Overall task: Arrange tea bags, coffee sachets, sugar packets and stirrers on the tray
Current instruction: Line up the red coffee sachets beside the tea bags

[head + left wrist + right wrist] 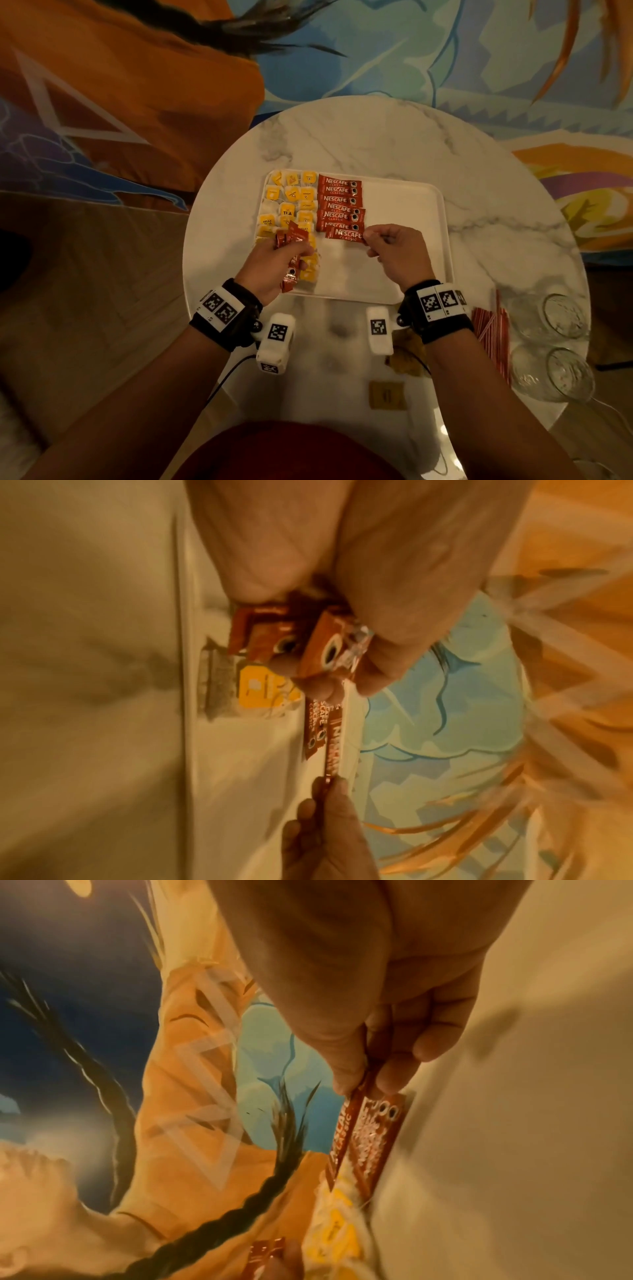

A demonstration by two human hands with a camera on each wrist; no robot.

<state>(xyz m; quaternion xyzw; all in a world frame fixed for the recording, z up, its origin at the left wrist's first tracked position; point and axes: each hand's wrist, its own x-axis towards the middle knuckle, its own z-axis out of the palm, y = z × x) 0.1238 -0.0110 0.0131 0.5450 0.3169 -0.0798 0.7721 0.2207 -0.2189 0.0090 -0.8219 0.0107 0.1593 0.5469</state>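
Head view: right grip pinches one sachet by its end, low over the tray, below the sachet row. Left grip clutches a bundle over the tea bags.

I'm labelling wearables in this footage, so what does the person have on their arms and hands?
Both forearms are bare, without sleeves or gloves. The left hand and right hand each have a black wrist strap carrying white plates with black square-code markers, plus a white boxy camera module, also coded. A thin black cable hangs below the left module.
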